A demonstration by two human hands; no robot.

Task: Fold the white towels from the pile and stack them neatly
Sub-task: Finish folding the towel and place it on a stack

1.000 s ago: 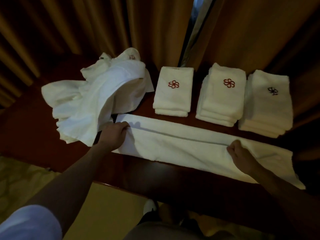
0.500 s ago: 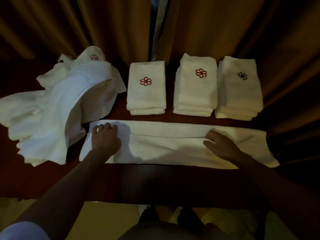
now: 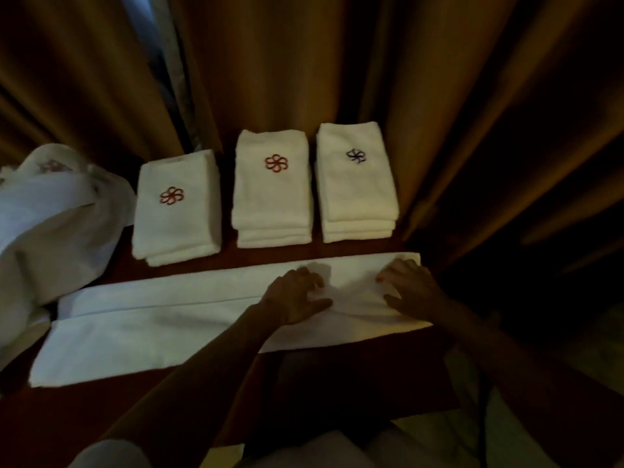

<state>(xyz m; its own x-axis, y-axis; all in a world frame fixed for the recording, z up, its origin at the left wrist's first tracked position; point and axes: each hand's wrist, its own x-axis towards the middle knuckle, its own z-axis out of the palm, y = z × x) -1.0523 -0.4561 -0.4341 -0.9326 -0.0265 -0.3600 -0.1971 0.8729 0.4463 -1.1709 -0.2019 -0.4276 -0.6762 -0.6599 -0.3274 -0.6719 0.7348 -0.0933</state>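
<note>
- Long towel [image 3: 162, 319] folded lengthwise into a strip, lying across the near edge of the dark table [image 3: 84, 420]; seam line running along it, probably flattened before the cross folds.
- Left hand [image 3: 297, 295] spread flat on the strip's right part, fingers splayed, gripping nothing; likely pinning and smoothing.
- Right hand [image 3: 413, 288] flat at the strip's right end, fingers relaxed, holding nothing.
- Three folded stacks [image 3: 271, 197] in a row behind, emblems up, apart from each other; keeps finished work sorted.
- Unfolded pile [image 3: 44, 231] heaped at far left, overlapping the strip's left end.
- Curtain [image 3: 439, 96] behind.
</note>
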